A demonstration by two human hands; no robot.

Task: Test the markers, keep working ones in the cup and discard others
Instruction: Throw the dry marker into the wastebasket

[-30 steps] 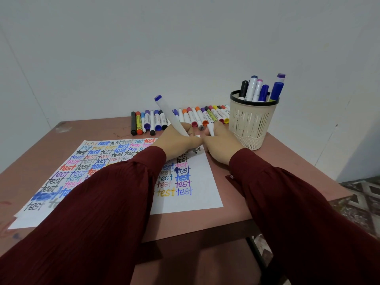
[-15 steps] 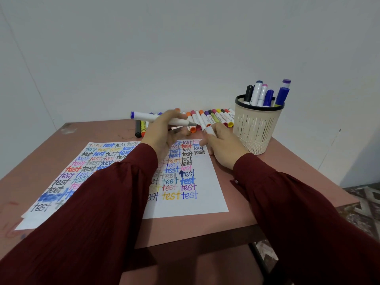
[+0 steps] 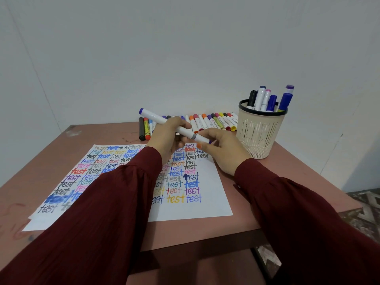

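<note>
A reddish-brown table (image 3: 102,134) stands in a corner of plain white wall (image 3: 185,48); its top is scuffed and stained. A patterned floor (image 3: 366,202) shows past the right edge. White paper (image 3: 205,204) lies in the middle of the table, covered with the word "test" in many colours, with a blank strip along its near and right sides.

The marker (image 3: 158,118) in use is white with a blue far end and a grey band near its right end. It is held above the far part of the paper and slants from far left down to near right. The left hand (image 3: 166,136) grips its middle with fingers curled over the barrel. The right hand (image 3: 224,151) pinches the right end just beyond the grey band.

A row of markers (image 3: 216,122) with caps of many colours lies along the far edge, against the wall. A beige slotted cup (image 3: 259,132) with a black rim stands upright at the far right, near the table's right edge, holding several markers (image 3: 265,99). Bare table lies to the left of the paper and along the near edge. Dark red sleeves (image 3: 102,223) cross the near side.
</note>
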